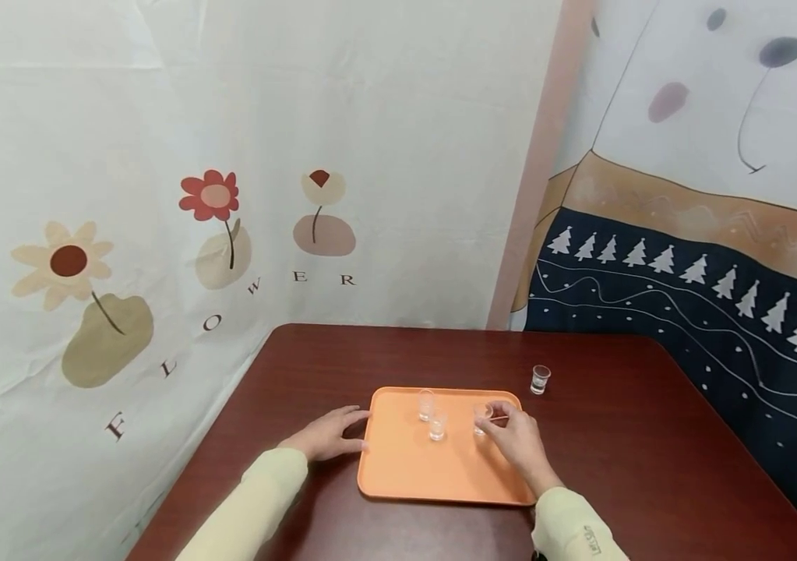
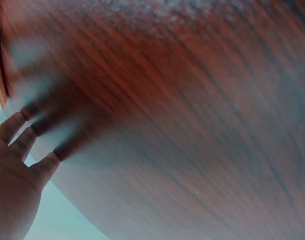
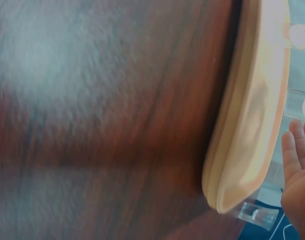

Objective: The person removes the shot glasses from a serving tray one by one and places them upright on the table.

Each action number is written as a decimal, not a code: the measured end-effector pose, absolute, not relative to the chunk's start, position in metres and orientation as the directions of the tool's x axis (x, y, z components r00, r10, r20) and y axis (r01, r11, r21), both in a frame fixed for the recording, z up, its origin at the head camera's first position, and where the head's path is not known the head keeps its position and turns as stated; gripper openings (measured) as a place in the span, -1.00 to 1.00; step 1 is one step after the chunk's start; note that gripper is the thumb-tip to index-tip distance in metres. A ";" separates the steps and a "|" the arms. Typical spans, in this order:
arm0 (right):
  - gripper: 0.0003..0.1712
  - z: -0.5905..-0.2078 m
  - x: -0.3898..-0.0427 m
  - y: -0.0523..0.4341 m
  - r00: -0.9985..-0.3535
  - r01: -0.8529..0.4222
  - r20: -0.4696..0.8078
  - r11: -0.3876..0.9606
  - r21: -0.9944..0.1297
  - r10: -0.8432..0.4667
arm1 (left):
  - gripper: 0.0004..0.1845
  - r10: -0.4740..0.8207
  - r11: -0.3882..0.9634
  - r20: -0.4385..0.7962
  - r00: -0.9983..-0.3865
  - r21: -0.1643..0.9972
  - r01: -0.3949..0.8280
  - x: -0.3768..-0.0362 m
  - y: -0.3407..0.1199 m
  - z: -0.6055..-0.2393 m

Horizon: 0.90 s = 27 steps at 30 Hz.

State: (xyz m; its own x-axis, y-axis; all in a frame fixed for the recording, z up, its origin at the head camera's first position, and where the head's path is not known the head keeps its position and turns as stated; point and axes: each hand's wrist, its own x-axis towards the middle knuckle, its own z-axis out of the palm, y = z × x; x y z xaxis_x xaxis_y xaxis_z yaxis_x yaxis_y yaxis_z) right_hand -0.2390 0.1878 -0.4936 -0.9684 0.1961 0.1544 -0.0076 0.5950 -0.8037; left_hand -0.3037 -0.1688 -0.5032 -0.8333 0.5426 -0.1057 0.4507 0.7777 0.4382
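On the orange tray (image 1: 412,475) stand three small clear shot glasses. My right hand (image 1: 520,440) pinches the rightmost shot glass (image 1: 478,425) between thumb and fingers, over the right part of the tray. The other two, a rear shot glass (image 1: 426,406) and a nearer shot glass (image 1: 436,428), stand close together left of it. At the tray's left edge my left hand (image 1: 326,435) rests with fingers spread and relaxed, fingertips at the rim. In the right wrist view the right hand (image 3: 297,182) shows only partly, beside the pinched glass (image 3: 294,104).
A fourth shot glass (image 1: 540,379) stands on the dark red-brown table (image 1: 622,467), behind and right of the tray. A white flower-print cloth (image 1: 405,156) hangs behind and to the left. On the right hangs a cloth (image 1: 721,312) with white trees.
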 end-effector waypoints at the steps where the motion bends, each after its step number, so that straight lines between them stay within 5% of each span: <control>1: -0.59 -0.493 -0.240 0.190 -0.967 -0.005 0.156 0.591 -0.807 0.204 | -0.27 0.543 0.777 -0.104 -0.833 0.437 0.452 -0.304 -0.169 -0.503; 27: -0.40 -0.470 -0.243 0.250 -0.921 0.098 0.144 0.573 -0.814 0.361 | -0.26 0.538 0.779 -0.103 -0.837 0.442 0.446 -0.301 -0.169 -0.502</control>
